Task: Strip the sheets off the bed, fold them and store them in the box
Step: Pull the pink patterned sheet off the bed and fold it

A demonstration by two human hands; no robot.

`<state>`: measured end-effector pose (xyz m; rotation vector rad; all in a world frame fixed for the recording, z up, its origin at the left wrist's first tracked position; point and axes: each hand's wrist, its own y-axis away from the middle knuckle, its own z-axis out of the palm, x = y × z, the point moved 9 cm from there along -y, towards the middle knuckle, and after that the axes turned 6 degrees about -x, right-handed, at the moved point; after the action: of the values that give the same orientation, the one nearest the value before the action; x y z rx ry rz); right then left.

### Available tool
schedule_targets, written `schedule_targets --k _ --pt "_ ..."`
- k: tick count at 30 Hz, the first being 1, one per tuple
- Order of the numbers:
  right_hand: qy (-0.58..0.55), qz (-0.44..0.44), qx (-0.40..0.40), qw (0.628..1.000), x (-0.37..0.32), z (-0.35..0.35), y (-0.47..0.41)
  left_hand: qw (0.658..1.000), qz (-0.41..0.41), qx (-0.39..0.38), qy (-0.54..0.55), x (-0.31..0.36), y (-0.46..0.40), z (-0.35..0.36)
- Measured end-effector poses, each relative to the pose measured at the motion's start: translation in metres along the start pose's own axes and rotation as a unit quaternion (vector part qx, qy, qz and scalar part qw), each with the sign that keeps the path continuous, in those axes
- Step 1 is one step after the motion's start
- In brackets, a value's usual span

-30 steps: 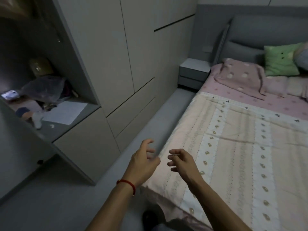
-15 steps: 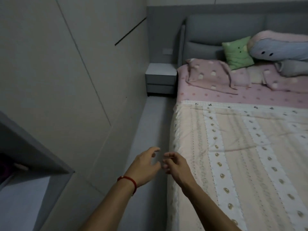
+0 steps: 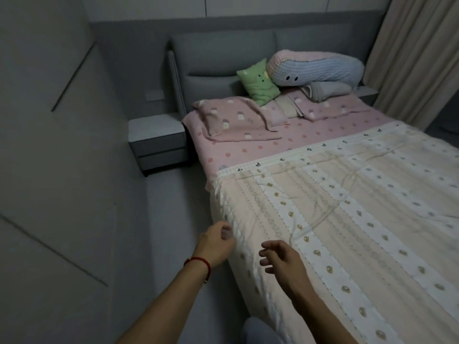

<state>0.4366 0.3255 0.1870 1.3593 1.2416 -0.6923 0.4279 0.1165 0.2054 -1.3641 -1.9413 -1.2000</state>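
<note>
cream patterned quilt (image 3: 347, 219) spread flat, left hand (image 3: 216, 244) touching its edge, right hand (image 3: 280, 259) loosely open above

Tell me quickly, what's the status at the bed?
Left hand at the quilt edge, grip unclear. Right hand open above it. Quilt flat on bed. Pillows piled at the head.

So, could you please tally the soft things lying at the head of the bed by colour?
Pink patterned pillows: 2, the left pillow and the right pillow
Green cushion: 1
Pink and blue long cushion: 1
Grey folded blanket: 1
Total: 5
</note>
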Motion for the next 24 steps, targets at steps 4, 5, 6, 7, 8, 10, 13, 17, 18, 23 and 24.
schedule_targets --k 4,5,6,7,8,10,13,17,18,23,24 --pt "-0.051 0.035 0.026 0.998 -0.004 0.022 -0.080 0.999 0.003 -0.030 -0.017 -0.003 -0.088 -0.022" --pt "-0.060 0.050 0.025 0.997 -0.001 0.027 -0.091 0.999 -0.002 -0.035 -0.028 -0.005 -0.099 -0.025" --pt "-0.069 0.061 0.030 0.995 0.000 0.030 -0.124 0.998 -0.008 -0.045 -0.040 -0.003 -0.134 -0.028" --pt "-0.070 0.075 0.031 0.994 0.003 0.033 -0.146 0.997 -0.020 -0.058 -0.056 -0.002 -0.157 -0.028" --pt "-0.068 0.089 0.029 0.993 0.004 0.033 -0.175 0.994 -0.032 -0.072 -0.077 0.003 -0.189 -0.028" --pt "-0.061 0.105 0.025 0.992 -0.001 0.034 -0.211 0.988 -0.044 -0.103 -0.105 0.012 -0.227 -0.027" --pt "-0.059 0.126 0.041 0.989 -0.012 0.028 -0.268 0.980 -0.033 -0.142 -0.135 0.033 -0.291 -0.027" --pt "-0.044 0.148 0.060 0.986 -0.035 0.017 -0.330 0.968 -0.031 -0.189 -0.164 0.054 -0.368 -0.028" --pt "-0.042 0.152 0.065 0.985 -0.041 0.014 -0.344 0.964 -0.033 -0.197 -0.173 0.055 -0.389 -0.026" --pt "-0.050 0.181 0.115 0.976 -0.052 0.006 -0.408 0.947 -0.015 -0.256 -0.193 0.062 -0.483 -0.010" --pt "-0.057 0.188 0.134 0.971 -0.054 0.007 -0.424 0.941 -0.010 -0.276 -0.197 0.062 -0.506 -0.006"
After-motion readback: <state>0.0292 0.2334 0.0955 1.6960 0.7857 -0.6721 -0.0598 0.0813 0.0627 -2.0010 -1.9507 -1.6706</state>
